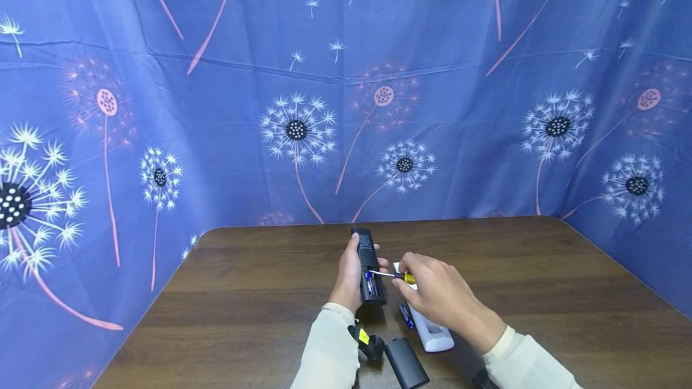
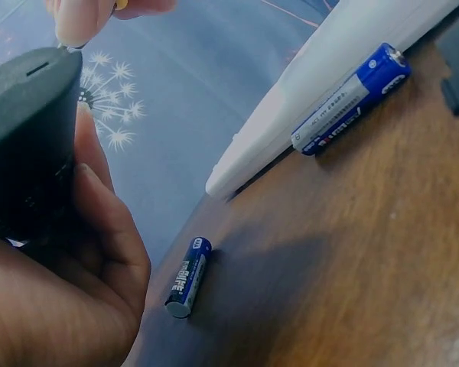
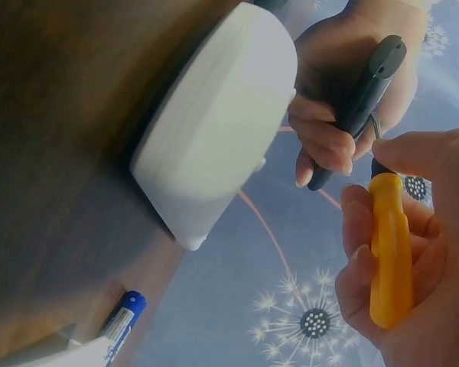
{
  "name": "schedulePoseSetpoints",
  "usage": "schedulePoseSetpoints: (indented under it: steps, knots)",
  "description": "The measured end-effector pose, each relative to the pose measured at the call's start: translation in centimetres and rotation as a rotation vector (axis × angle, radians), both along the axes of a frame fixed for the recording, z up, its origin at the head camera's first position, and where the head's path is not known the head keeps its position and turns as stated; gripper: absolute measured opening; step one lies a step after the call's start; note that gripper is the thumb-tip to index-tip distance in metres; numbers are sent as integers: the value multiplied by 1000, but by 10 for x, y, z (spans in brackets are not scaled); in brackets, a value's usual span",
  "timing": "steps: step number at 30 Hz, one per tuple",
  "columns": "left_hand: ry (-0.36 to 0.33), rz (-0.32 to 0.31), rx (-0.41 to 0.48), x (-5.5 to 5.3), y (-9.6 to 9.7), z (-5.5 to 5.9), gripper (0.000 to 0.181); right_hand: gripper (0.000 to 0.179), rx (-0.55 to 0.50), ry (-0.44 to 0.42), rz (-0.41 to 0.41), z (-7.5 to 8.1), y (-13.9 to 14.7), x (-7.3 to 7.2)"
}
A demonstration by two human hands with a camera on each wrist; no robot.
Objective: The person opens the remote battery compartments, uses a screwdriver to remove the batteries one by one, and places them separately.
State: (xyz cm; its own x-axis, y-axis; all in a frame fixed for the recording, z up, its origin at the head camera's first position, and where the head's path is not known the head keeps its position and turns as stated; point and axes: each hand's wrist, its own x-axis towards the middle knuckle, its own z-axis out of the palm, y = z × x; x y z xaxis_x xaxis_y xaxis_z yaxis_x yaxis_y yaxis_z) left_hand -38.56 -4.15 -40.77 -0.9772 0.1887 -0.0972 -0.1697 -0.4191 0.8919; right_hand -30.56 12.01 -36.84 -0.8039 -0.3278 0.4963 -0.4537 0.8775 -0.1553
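My left hand (image 1: 348,275) grips a black remote control (image 1: 366,251), its battery compartment uncovered and facing up. A blue battery (image 1: 370,284) lies inside that compartment. In my right hand (image 1: 440,290) is a screwdriver with a yellow handle (image 3: 392,252), held between thumb and curled fingers. Its metal shaft (image 1: 382,274) reaches across into the compartment, the tip at the battery's upper end. From the left wrist view, the remote's dark end (image 2: 30,138) hides the compartment and the tip.
A white remote-shaped device (image 1: 435,338) lies on the wooden table (image 1: 243,293) under my right hand. Beside it is a loose blue battery (image 2: 352,99), with another blue battery (image 2: 189,277) farther off. A black cover (image 1: 406,363) lies nearer me. Patterned blue cloth (image 1: 340,137) hangs behind the table.
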Motion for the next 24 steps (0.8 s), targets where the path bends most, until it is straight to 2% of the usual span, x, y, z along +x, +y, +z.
schedulePoseSetpoints:
  steps: [10, 16, 24]
  knots:
    - [-2, -16, -27, 1, -1, 4, 70, 12, 62, 107, 87, 3, 5, -5]
    - [-4, -18, -32, 1, -2, 3, 70, 14, 61, 117, 151, 3, 6, -8]
    - [34, -30, -15, 0, 1, -1, 70, 14, 74, 127, 161, 3, 7, -10]
